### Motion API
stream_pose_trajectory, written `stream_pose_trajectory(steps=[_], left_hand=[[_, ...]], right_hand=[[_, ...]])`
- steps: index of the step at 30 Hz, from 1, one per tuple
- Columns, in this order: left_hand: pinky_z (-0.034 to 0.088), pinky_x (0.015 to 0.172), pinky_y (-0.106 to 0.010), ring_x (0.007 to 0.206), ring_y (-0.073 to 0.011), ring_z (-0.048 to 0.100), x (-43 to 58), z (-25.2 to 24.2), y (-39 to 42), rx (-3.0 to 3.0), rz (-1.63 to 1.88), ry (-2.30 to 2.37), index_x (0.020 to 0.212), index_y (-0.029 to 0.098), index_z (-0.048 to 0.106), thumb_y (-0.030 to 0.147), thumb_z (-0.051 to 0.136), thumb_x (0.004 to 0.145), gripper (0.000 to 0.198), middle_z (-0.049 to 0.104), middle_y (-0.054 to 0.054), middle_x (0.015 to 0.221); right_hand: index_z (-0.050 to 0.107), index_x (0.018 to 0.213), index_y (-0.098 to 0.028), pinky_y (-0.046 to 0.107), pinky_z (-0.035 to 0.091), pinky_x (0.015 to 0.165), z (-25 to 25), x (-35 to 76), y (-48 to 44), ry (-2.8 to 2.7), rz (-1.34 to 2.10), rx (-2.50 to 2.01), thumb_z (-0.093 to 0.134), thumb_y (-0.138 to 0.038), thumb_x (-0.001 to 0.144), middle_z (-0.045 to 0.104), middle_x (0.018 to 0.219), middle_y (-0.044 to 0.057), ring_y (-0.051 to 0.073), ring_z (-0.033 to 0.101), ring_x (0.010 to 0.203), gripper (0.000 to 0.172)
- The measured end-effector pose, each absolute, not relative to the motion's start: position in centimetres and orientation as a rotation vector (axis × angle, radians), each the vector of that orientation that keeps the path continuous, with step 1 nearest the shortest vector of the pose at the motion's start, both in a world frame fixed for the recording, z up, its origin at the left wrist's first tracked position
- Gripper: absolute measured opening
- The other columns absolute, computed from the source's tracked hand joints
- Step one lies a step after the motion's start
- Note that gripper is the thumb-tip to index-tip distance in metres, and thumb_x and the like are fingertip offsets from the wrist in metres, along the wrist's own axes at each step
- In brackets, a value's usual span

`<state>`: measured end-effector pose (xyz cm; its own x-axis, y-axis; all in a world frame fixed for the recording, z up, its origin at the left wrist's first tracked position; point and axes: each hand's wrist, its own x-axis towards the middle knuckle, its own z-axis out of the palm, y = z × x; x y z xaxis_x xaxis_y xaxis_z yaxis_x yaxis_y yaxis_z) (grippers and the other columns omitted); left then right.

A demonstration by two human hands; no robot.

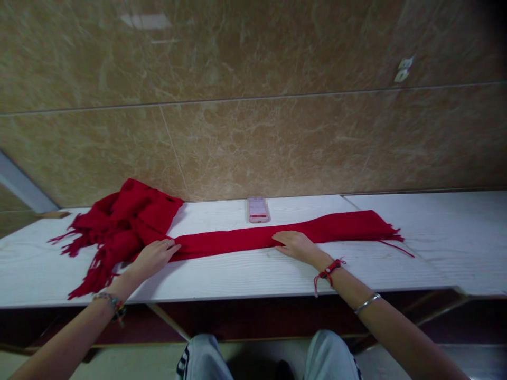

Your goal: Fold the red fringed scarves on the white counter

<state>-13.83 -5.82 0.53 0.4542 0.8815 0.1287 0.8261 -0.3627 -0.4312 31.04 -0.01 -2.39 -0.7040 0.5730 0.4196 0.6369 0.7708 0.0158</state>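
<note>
A long red scarf (245,238) lies stretched along the white tabletop (253,277), its fringed right end near the table's seam. To the left sits a bunched pile of red scarves (127,219) with tassels hanging toward the front edge. My left hand (152,257) lies flat, fingers out, on the left part of the stretched scarf beside the pile. My right hand (295,244) rests flat with fingers extended on the scarf's middle. Both wrists wear bracelets.
A pink phone (258,209) lies flat at the back of the table by the brown marble-patterned wall (253,105). A second white table surface (443,227) adjoins on the right. My knees (269,359) show under the front edge.
</note>
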Motion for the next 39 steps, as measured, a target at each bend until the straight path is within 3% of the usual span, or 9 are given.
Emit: stream_pose_trajectory(steps=[4,9,12,23,30,39], left_hand=[[0.044,0.081,-0.04,0.093,-0.0259,0.056,-11.5,0.9,-5.0,-2.292,0.118,-1.332,0.112,0.014,0.057,0.012,0.04,0.081,0.036,0.061,-0.014,0.101],[0.046,0.078,-0.032,0.087,-0.019,0.059,-8.9,0.6,-3.7,-2.382,-0.036,-1.211,0.104,0.017,0.06,0.002,0.039,0.077,0.037,0.063,-0.011,0.094],[0.049,0.073,-0.032,0.083,-0.0198,0.06,-9.1,0.6,-3.4,-2.347,-0.074,-1.221,0.1,0.015,0.062,0.0,0.039,0.076,0.036,0.063,-0.012,0.091],[0.047,0.079,-0.035,0.091,-0.0206,0.057,-8.4,-0.5,-3.8,-2.418,-0.086,-1.072,0.105,0.016,0.059,0.003,0.04,0.08,0.034,0.06,-0.011,0.099],[0.047,0.075,-0.031,0.082,-0.0185,0.056,-6.5,-0.5,-3.8,-2.424,-0.115,-0.995,0.098,0.012,0.06,0.0,0.042,0.079,0.029,0.059,-0.01,0.087],[0.046,0.08,-0.031,0.088,-0.0191,0.055,-6.3,-0.6,-3.5,-2.41,0.027,-1.044,0.101,0.015,0.06,-0.004,0.042,0.075,0.037,0.059,-0.009,0.092]], right_hand=[[0.061,0.105,-0.012,0.032,0.045,0.086,-2.8,30.0,-0.1,-2.578,-0.247,-0.882,0.045,-0.021,0.086,0.064,0.104,0.011,0.02,0.058,0.098,0.027],[0.062,0.102,-0.009,0.031,0.047,0.084,-3.3,30.2,0.4,-2.599,-0.354,-0.877,0.048,-0.01,0.083,0.065,0.101,0.012,0.02,0.06,0.094,0.024],[0.062,0.102,-0.011,0.03,0.048,0.083,-3.2,30.7,0.4,-2.61,-0.401,-0.916,0.048,-0.006,0.081,0.065,0.102,0.011,0.019,0.061,0.093,0.025],[0.06,0.1,-0.01,0.03,0.048,0.076,-2.3,32.1,-0.2,-2.714,-0.467,-0.966,0.046,-0.003,0.081,0.064,0.099,0.014,0.019,0.061,0.088,0.024],[0.06,0.095,-0.011,0.029,0.047,0.075,-2.4,33.5,0.3,-2.705,-0.493,-0.939,0.043,-0.004,0.082,0.065,0.092,0.013,0.018,0.061,0.086,0.022],[0.061,0.092,-0.012,0.029,0.048,0.075,-2.6,34.1,0.9,-2.691,-0.485,-0.839,0.042,-0.005,0.084,0.065,0.091,0.012,0.017,0.061,0.084,0.022]])
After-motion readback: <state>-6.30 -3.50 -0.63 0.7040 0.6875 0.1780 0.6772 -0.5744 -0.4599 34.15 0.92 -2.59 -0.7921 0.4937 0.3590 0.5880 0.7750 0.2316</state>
